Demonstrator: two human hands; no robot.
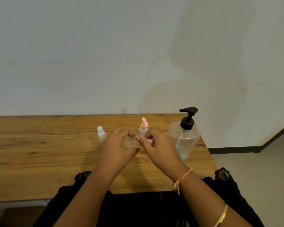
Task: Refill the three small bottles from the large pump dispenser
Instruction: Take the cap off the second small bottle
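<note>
Over wooden surface, just left of pump dispenser, gripping clear small bottle sideways in curled left hand, long axis pointing at dispenser. Pinching its pink cap, the dispenser-side end, with right hand fingers.

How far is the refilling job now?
Done: nothing I can confirm; fill levels are unreadable. In hand: left hand grips a small clear bottle, right hand pinches its pink cap. Left: spray bottle and open pink flip-top bottle stand beyond the hands; pump dispenser untouched.
</note>
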